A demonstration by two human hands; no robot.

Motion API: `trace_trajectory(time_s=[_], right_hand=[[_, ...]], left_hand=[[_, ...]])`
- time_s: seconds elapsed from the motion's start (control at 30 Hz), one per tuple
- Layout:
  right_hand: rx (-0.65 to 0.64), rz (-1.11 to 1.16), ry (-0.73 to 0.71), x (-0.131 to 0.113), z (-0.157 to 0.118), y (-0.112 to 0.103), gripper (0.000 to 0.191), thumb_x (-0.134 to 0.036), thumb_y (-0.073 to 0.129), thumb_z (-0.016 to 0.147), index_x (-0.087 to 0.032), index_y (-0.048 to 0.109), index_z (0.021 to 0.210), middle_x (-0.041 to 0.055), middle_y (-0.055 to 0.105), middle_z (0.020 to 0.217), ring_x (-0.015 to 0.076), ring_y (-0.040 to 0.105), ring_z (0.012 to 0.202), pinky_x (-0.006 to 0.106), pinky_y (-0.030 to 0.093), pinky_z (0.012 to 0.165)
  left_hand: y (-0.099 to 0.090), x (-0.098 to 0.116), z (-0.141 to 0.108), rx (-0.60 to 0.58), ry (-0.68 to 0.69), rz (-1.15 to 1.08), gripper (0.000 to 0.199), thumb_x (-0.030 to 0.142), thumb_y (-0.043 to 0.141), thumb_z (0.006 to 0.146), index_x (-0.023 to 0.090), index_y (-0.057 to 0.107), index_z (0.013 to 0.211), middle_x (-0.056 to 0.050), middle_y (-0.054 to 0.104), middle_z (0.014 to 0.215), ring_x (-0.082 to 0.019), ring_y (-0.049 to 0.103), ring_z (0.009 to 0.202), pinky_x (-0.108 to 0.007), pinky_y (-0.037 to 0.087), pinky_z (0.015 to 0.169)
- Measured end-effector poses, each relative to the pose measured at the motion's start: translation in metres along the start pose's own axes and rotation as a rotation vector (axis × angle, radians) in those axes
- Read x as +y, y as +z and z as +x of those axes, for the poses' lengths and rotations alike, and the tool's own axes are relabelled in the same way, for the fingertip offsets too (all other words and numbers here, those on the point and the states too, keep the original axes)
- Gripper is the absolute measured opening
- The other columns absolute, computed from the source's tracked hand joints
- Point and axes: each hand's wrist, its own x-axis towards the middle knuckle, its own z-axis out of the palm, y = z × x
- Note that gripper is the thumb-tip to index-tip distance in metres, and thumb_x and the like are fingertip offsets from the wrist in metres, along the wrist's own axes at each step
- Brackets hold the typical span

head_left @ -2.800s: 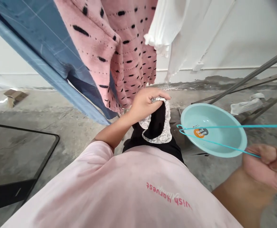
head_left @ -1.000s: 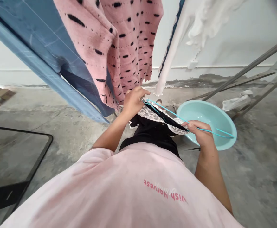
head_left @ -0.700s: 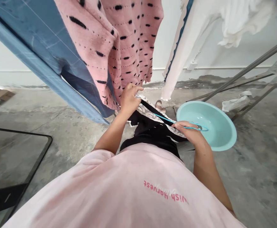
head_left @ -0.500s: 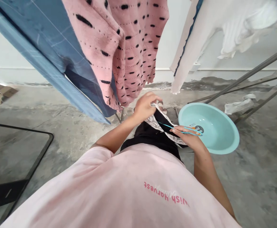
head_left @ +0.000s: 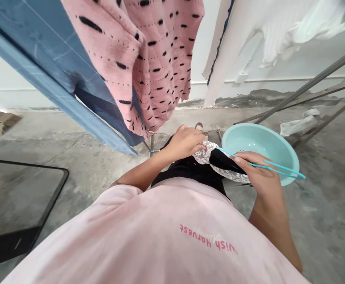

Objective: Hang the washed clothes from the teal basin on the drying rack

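My left hand [head_left: 186,142] is closed on a black garment with white lace trim [head_left: 203,153], bunching the lace. My right hand [head_left: 258,172] pinches a thin turquoise wire hanger [head_left: 279,169] and sits against the garment's lace edge. One end of the hanger reaches to the black cloth, and the other sticks out past my hand over the basin's rim. Below the hanger lies a pale teal plastic basin [head_left: 257,138], close to my right hand. Most of the black garment hangs against my pink T-shirt [head_left: 131,232].
A pink garment with black dashes [head_left: 160,59], blue cloth [head_left: 54,67] and a white garment [head_left: 243,47] hang overhead. Metal rack poles [head_left: 308,88] and a white rag [head_left: 298,125] lie right, on a rough concrete floor. A dark-framed panel [head_left: 18,197] lies left.
The turquoise hanger has moved from far right to the black garment, and my right hand has closed in on it. The garment is now pulled right, and the basin sits nearer my hands.
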Motion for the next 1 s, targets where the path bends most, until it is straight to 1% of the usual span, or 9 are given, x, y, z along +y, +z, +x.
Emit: trace_trajectory(time_s=[0.1,0.3,0.37,0.43,0.53,0.6,0.7,0.83,1.0], right_hand=[[-0.058,-0.050,-0.020,-0.008,-0.001,0.000,0.023,-0.043,0.063,0.082,-0.023,0.074,0.079,0.0028,0.072,0.081,0.0189,0.065,0.078,0.030,0.049,0.070],[-0.130,-0.104,-0.064,-0.021,-0.007,0.000,0.025,-0.045,0.059,0.085,-0.024,0.072,0.083,0.0031,0.070,0.080,0.0189,0.063,0.076,0.030,0.048,0.069],[-0.124,-0.083,-0.092,-0.018,-0.007,-0.005,0.027,-0.046,0.059,0.084,-0.025,0.072,0.095,0.0042,0.071,0.088,0.0197,0.063,0.080,0.032,0.050,0.073],[-0.075,-0.074,-0.135,-0.010,-0.004,-0.013,0.035,-0.048,0.061,0.083,-0.025,0.070,0.108,0.0061,0.070,0.100,0.0204,0.063,0.085,0.035,0.051,0.078],[0.020,-0.188,-0.166,0.009,0.003,-0.026,0.042,-0.049,0.063,0.082,-0.024,0.067,0.115,0.0089,0.068,0.111,0.0219,0.061,0.093,0.037,0.050,0.083],[0.018,-0.275,-0.140,0.023,0.007,-0.032,0.041,-0.048,0.064,0.082,-0.022,0.068,0.113,0.0094,0.068,0.108,0.0223,0.061,0.094,0.036,0.049,0.082],[-0.006,-0.265,-0.062,0.039,0.009,-0.034,0.030,-0.041,0.064,0.082,-0.020,0.072,0.102,0.0071,0.069,0.093,0.0202,0.060,0.083,0.032,0.047,0.075],[-0.005,-0.181,-0.091,0.046,0.008,-0.033,0.020,-0.035,0.064,0.081,-0.020,0.074,0.091,0.0046,0.068,0.082,0.0185,0.059,0.078,0.030,0.045,0.073],[-0.017,-0.086,-0.097,0.045,0.007,-0.034,0.020,-0.038,0.063,0.083,-0.022,0.075,0.087,0.0059,0.071,0.086,0.0202,0.062,0.082,0.032,0.047,0.076]], left_hand=[[0.004,0.004,-0.004,0.009,0.027,0.084,0.020,0.035,0.053,0.094,0.022,0.067,0.099,-0.004,0.068,0.092,-0.020,0.059,0.090,-0.032,0.033,0.076],[0.011,0.008,-0.007,0.133,0.087,0.113,0.025,0.039,0.049,0.095,0.024,0.069,0.097,-0.003,0.067,0.084,-0.018,0.060,0.082,-0.031,0.033,0.071],[0.010,0.005,-0.009,0.188,0.053,0.096,0.027,0.039,0.047,0.096,0.025,0.070,0.098,-0.003,0.067,0.082,-0.017,0.060,0.080,-0.032,0.034,0.070],[0.004,-0.002,-0.012,0.259,-0.024,0.085,0.030,0.040,0.046,0.096,0.025,0.071,0.099,-0.003,0.068,0.080,-0.018,0.061,0.079,-0.032,0.036,0.070],[-0.012,-0.016,-0.019,0.398,-0.156,0.075,0.033,0.043,0.045,0.096,0.024,0.072,0.097,-0.004,0.067,0.077,-0.019,0.060,0.077,-0.032,0.038,0.073],[-0.023,-0.024,-0.025,0.476,-0.212,0.062,0.034,0.044,0.046,0.096,0.023,0.072,0.095,-0.004,0.066,0.075,-0.019,0.060,0.077,-0.032,0.039,0.073],[-0.033,-0.031,-0.033,0.535,-0.243,0.052,0.034,0.045,0.047,0.095,0.023,0.072,0.095,-0.003,0.065,0.074,-0.018,0.060,0.076,-0.031,0.039,0.074],[-0.033,-0.038,-0.038,0.537,-0.256,0.049,0.032,0.044,0.050,0.094,0.022,0.073,0.095,-0.003,0.067,0.077,-0.017,0.059,0.076,-0.030,0.040,0.074],[-0.030,-0.043,-0.040,0.537,-0.237,0.023,0.029,0.043,0.054,0.092,0.022,0.073,0.095,-0.002,0.066,0.075,-0.017,0.059,0.075,-0.029,0.041,0.073]])
